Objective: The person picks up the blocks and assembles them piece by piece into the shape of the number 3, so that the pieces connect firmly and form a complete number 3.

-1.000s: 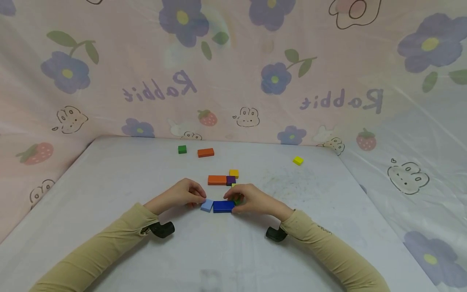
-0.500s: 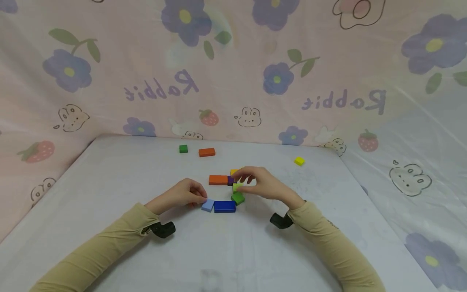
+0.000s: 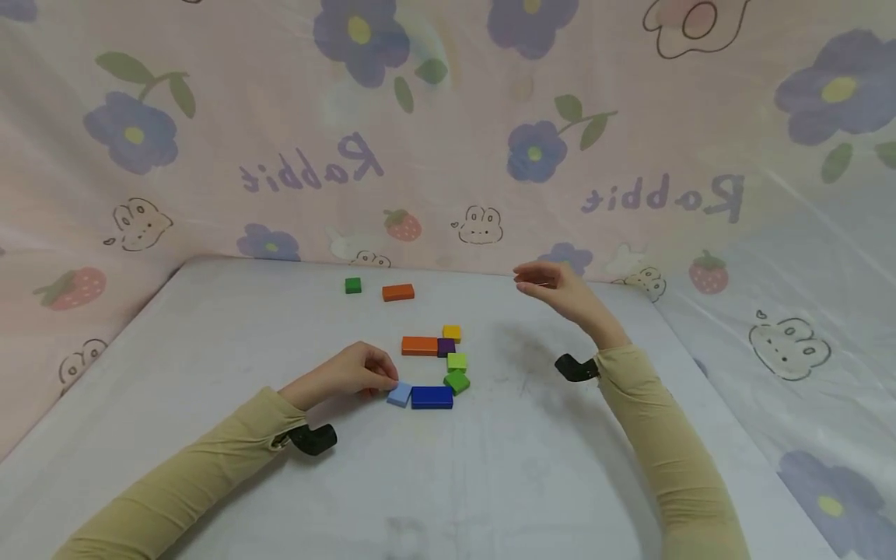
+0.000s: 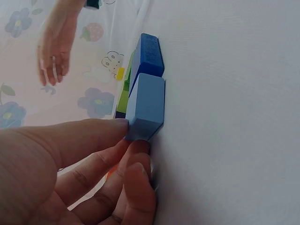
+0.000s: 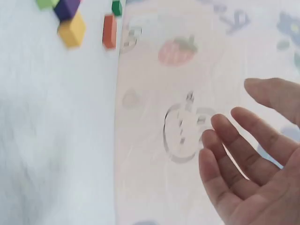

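My left hand (image 3: pixel 348 372) holds the near corner of a light blue block (image 4: pixel 150 98) between thumb and curled fingers; the block lies on the table, slightly turned. Its far end meets a dark blue block (image 3: pixel 432 397). A tilted green block (image 3: pixel 457 382) touches the dark blue one's back right corner. Behind that run a lime green block (image 3: pixel 456 362), a purple block (image 3: pixel 446 348), an orange block (image 3: pixel 419 346) to its left and an amber block (image 3: pixel 451 334). My right hand (image 3: pixel 563 292) is raised over the far right, fingers loosely bent, nothing in it.
A dark green block (image 3: pixel 353 285) and another orange block (image 3: pixel 398 292) lie near the back edge. A yellow block (image 4: pixel 120 73) shows in the left wrist view; the right hand hides it in the head view. A printed cloth (image 3: pixel 448 140) hangs behind the white table (image 3: pixel 490 482).
My right hand has left the green block and risen to the back right, uncovering the lime, purple and amber blocks. My left hand has stayed at the light blue block.
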A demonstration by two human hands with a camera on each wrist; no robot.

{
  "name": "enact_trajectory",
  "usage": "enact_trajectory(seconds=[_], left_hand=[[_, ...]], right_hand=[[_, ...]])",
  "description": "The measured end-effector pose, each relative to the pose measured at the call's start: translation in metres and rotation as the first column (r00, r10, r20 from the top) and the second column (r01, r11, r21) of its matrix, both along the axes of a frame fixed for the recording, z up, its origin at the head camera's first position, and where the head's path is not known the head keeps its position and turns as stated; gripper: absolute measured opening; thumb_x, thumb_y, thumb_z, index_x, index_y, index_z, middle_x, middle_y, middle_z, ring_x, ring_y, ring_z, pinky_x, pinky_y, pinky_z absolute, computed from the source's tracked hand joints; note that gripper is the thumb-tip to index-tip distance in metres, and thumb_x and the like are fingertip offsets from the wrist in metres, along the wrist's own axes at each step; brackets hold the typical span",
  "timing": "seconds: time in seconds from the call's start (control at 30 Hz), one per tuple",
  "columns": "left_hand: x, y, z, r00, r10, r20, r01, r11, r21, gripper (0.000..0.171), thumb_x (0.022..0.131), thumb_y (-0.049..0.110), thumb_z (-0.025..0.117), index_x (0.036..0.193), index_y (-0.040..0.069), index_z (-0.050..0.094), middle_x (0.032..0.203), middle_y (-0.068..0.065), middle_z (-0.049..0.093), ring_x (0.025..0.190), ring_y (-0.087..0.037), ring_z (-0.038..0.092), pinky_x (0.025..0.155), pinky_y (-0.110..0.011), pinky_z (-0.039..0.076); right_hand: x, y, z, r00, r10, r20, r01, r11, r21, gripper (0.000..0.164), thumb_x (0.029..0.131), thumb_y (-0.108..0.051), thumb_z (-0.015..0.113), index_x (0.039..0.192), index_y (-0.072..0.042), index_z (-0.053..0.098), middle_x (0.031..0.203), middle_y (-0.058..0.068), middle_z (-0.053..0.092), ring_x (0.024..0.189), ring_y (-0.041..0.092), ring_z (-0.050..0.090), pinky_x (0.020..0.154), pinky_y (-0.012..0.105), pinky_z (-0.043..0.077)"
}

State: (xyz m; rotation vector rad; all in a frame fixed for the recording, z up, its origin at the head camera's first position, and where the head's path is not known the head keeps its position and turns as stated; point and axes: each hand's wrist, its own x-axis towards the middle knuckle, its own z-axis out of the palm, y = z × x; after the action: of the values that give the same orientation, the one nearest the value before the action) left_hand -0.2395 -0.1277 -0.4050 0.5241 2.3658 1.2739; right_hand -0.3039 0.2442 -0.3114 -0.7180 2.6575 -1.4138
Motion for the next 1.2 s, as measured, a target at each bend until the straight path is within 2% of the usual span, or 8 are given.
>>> enact_trajectory(seconds=[0.17,0.33,0.43,0.73,1.0,1.2], left_hand=[[0.0,0.0,-0.001,1.0,-0.008,0.004,0.008,1.0,0.006,0.008,0.086,0.013,0.071,0.091,0.008,0.069,0.074,-0.002,0.061,0.062,-0.016,0.053,0.059,-0.029,0.047],[0.001,0.0,-0.002,1.0,-0.017,0.0,0.017,1.0,0.017,0.008,0.085,0.013,0.072,0.09,0.007,0.069,0.072,-0.002,0.061,0.061,-0.016,0.053,0.057,-0.029,0.046],[0.001,0.0,-0.002,1.0,-0.02,0.0,0.02,1.0,0.018,0.008,0.085,0.013,0.072,0.089,0.007,0.069,0.071,-0.002,0.061,0.06,-0.016,0.053,0.057,-0.029,0.046],[-0.001,-0.001,0.001,1.0,-0.02,0.003,0.02,1.0,0.014,0.007,0.086,0.012,0.071,0.09,0.007,0.069,0.072,-0.002,0.061,0.06,-0.016,0.054,0.057,-0.029,0.047],[-0.002,-0.002,0.001,1.0,-0.028,0.008,0.027,0.999,0.018,0.008,0.086,0.012,0.071,0.091,0.006,0.07,0.072,-0.003,0.062,0.061,-0.016,0.054,0.058,-0.029,0.047],[-0.002,-0.002,0.0,1.0,-0.028,0.009,0.028,0.999,0.02,0.008,0.086,0.012,0.071,0.091,0.006,0.069,0.072,-0.002,0.062,0.061,-0.016,0.054,0.058,-0.029,0.047]], right_hand=[[-0.017,0.029,-0.014,0.986,-0.148,0.078,0.152,0.987,-0.045,0.043,0.095,-0.028,0.061,0.131,-0.006,0.055,0.13,0.015,0.055,0.117,0.027,0.052,0.101,0.045,0.036],[-0.026,0.056,-0.031,0.968,-0.178,0.174,0.194,0.978,-0.08,0.045,0.097,-0.025,0.057,0.135,-0.001,0.049,0.137,0.02,0.048,0.124,0.034,0.045,0.105,0.048,0.031],[-0.029,0.069,-0.038,0.952,-0.213,0.219,0.239,0.966,-0.098,0.047,0.096,-0.027,0.058,0.136,-0.003,0.048,0.139,0.017,0.046,0.126,0.034,0.043,0.107,0.047,0.029],[-0.035,0.093,-0.051,0.93,-0.31,0.199,0.33,0.941,-0.076,0.055,0.096,-0.031,0.058,0.138,0.002,0.044,0.141,0.02,0.042,0.124,0.028,0.043,0.106,0.044,0.03],[-0.039,0.103,-0.065,0.896,-0.379,0.231,0.377,0.925,0.053,0.052,0.098,-0.028,0.054,0.14,0.002,0.042,0.14,0.021,0.044,0.125,0.032,0.041,0.106,0.047,0.029],[-0.043,0.104,-0.07,0.895,-0.401,0.197,0.393,0.916,0.079,0.05,0.098,-0.023,0.054,0.139,0.004,0.042,0.14,0.023,0.043,0.125,0.036,0.04,0.105,0.049,0.03]])
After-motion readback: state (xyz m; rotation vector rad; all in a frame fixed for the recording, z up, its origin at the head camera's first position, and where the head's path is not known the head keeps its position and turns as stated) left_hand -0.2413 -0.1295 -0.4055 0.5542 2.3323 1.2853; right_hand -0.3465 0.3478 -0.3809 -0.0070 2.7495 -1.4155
